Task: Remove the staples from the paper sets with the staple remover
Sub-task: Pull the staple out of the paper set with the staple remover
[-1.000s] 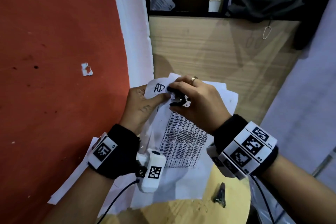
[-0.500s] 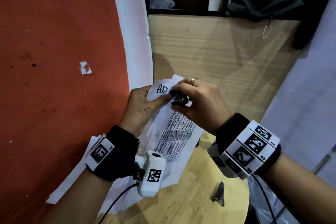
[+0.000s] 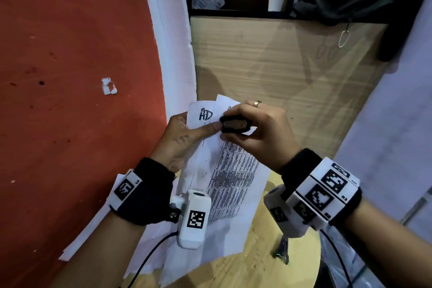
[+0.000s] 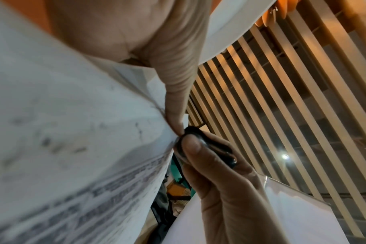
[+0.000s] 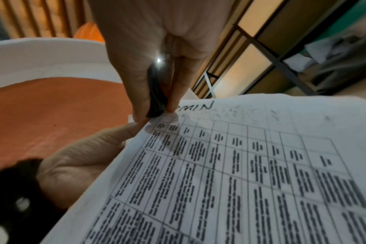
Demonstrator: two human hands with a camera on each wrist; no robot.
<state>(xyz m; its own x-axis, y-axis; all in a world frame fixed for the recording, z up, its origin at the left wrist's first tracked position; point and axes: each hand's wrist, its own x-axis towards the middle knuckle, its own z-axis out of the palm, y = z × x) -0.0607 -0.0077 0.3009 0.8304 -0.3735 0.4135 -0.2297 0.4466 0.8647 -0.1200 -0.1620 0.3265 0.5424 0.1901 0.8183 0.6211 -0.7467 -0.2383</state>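
Paper set (image 3: 230, 177) is now lifted well off the round wooden worktop (image 3: 261, 269); a second ago it lay nearly flat on it, with more loose sheets (image 3: 140, 236) spread below. Its lower edge hangs free above the wood, its top corner is raised toward the camera. Looks like the stapled corner was brought up for a cleaner bite, so the pull is probably in progress, the staple not yet confirmed out; the staple itself is not visible.

Left hand (image 3: 181, 140) pinches the top-left corner, thumb on the front by the handwritten "AD", thumb tip touching the tool. Right hand (image 3: 259, 134) squeezes the small black staple remover (image 3: 234, 124) between thumb and fingers, its nose on the top edge of the sheet; the right wrist view shows it touching the paper at the corner.

Room: open air to the right and below the sheet. Orange wall (image 3: 77, 77) close on the left, wooden panel (image 3: 280, 70) behind. A dark clip (image 3: 281, 253) lies on the worktop near its right edge, well apart from the hands.
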